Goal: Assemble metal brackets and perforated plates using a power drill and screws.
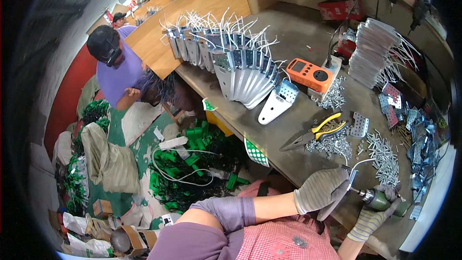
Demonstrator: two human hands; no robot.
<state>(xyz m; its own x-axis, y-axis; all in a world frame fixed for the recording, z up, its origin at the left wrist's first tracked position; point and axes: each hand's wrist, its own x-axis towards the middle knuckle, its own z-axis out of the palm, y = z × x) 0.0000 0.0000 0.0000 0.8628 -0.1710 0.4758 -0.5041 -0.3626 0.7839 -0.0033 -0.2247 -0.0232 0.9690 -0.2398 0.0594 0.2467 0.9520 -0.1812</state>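
My left hand [321, 191], in a grey striped glove, is closed on a pale metal lamp plate [329, 211] with white wires, held at the bench's near edge. My right hand [369, 222], gloved too, is wrapped round a green power screwdriver [378, 199]. The screwdriver's bit points left and meets the plate's bracket end; the exact contact is too small to make out. Just beyond my hands lie loose screws [383, 160], a heap of nuts [332, 146], a small perforated metal bracket [359, 124] and long-nose pliers [313, 133] with yellow and black handles.
Wired plates [246, 84] stand in a row on the bench, and more are stacked [369, 53] at the right. An orange meter [308, 73] sits between them. Bluish brackets [419, 139] pile up far right. Green parts [192, 173] cover the floor left, near another person [118, 67].
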